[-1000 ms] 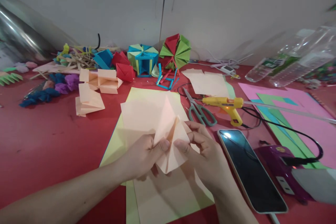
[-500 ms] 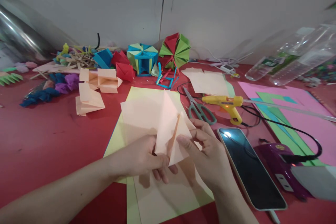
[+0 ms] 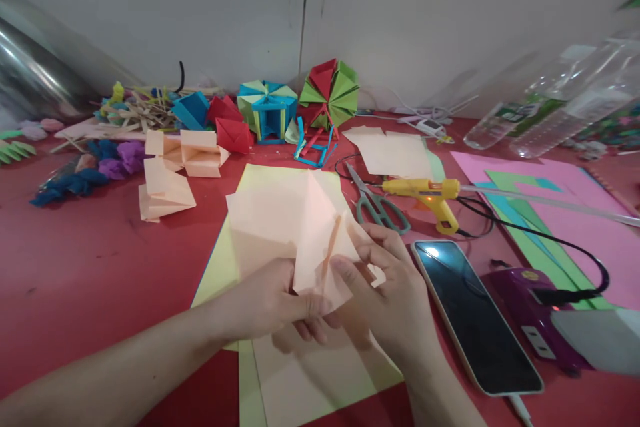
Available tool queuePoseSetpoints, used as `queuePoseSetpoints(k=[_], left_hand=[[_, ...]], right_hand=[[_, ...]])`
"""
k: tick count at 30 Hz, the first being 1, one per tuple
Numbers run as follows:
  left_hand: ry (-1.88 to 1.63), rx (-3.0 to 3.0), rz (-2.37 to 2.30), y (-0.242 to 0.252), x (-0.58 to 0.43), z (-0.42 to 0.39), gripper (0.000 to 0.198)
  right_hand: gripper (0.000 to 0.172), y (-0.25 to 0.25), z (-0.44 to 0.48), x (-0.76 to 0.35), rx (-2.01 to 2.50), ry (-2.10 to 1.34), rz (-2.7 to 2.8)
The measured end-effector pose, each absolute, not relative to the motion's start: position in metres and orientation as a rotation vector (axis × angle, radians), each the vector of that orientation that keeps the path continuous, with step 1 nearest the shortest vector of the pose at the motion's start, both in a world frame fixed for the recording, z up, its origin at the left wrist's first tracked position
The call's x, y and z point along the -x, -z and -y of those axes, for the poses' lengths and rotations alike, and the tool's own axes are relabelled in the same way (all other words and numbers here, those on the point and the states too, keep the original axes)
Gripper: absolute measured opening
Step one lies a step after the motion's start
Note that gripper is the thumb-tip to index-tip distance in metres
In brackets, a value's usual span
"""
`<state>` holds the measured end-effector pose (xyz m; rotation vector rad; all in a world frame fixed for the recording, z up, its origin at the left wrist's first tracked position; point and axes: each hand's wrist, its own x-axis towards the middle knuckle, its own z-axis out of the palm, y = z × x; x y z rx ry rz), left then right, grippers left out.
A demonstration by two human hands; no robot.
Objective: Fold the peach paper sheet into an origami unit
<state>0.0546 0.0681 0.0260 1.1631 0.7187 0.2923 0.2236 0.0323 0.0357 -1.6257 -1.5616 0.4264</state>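
Pinching folded peach paper (image 3: 311,243) over flat sheets (image 3: 260,223): L hand (image 3: 265,297) w/ thumb + fingers at the bottom, R hand (image 3: 395,287) same on the right side. Scissors (image 3: 371,197) lie just past R hand btw.

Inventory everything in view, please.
folded paper: one, peach, centre
sheets: several, peach, yellow, beneath it
paper shapes: several, peach, blue, red, left
crumpled pieces: several, blue, purple, left
sticks: many, tan, back left
cylinder: one, silver, far left
paper models: two, multicoloured, back centre
scissors: one, grey, centre right
glue gun: one, yellow, right
phone: one, black screen, right
power socket: one, purple, right
craft sheets: several, multicoloured, right
bottles: two, clear, back right
cables: several, black, white, right
table: one, red, below
wall: one, grey, behind
left fingers: several, on folded paper
right fingers: several, on folded paper
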Motion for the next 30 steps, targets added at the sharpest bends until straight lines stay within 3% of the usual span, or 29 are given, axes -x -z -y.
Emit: queuePoseSetpoints(k=[3, 8, 13, 17, 22, 30], left_hand=[[-0.305, -1.169, -0.762, -0.0255, -0.055, -0.0691, 0.027], [-0.372, -1.162, -0.803, -0.0277, -0.0546, -0.075, 0.029], [-0.403, -1.118, -0.82, -0.0283, -0.0562, -0.075, 0.029], [-0.37, -1.126, -0.78, -0.025, -0.0572, -0.072, 0.028], [-0.32, -1.148, -0.74, -0.0249, -0.0571, -0.0698, 0.03], [-0.328, -1.186, -0.724, -0.0263, -0.0578, -0.0672, 0.028]], right_hand=[[0.013, -0.0375, -0.0317, -0.225, 1.555, -0.404, 1.505], [0.027, -0.0425, -0.0302, -0.2315, 1.539, -0.551, 1.243], [0.027, -0.0412, -0.0299, -0.2306, 1.46, -0.59, 1.404], [0.013, -0.0412, -0.0317, -0.2286, 1.539, -0.414, 1.561], [0.023, -0.0431, -0.0329, -0.2284, 1.611, -0.435, 1.539], [0.021, -0.0437, -0.0324, -0.2258, 1.66, -0.493, 1.436]])
